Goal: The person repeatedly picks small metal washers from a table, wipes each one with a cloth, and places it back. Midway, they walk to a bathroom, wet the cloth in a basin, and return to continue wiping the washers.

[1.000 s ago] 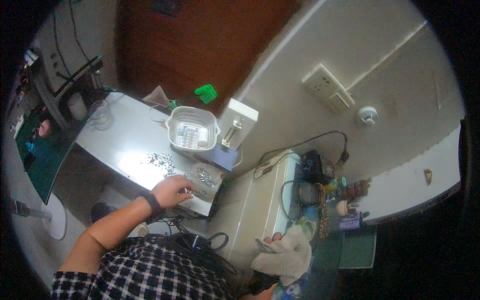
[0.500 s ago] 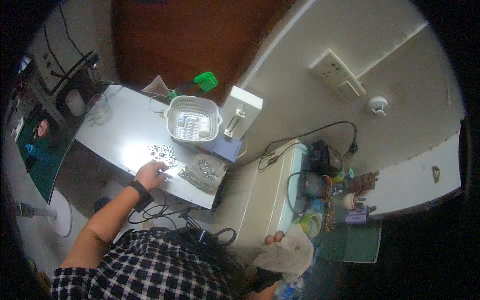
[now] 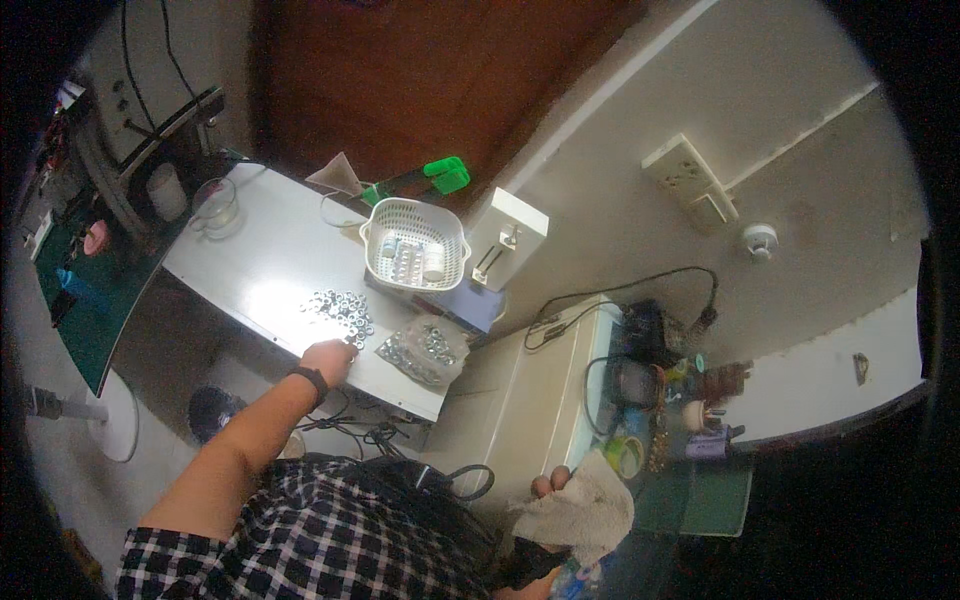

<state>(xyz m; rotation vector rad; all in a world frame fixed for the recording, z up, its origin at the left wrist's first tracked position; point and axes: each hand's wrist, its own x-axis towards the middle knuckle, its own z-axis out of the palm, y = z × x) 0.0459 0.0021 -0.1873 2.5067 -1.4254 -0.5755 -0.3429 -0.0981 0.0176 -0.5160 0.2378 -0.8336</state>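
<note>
Head view puts us over a pale surface [image 3: 250, 270], and we read it from left to right. At its far left corner stands a clear glass cup [image 3: 215, 203]. Our left hand [image 3: 328, 358] reaches out to the near edge of a scatter of small metal nuts [image 3: 341, 306] lying loose on the surface; its fingertips rest at the pile, but we cannot tell whether the grip is spread or pinching a nut. Just right of the hand lies a clear bag of more nuts [image 3: 424, 349], and beyond it a white perforated basket [image 3: 415, 246] holding a few small parts. Far to the right and near us, our right hand [image 3: 560, 510] has its grip closed around a pale cloth [image 3: 580, 512]. We judge the step to be picking through the loose nuts; a next move would call for a fine pinch on a single nut without scattering its neighbours.
</note>
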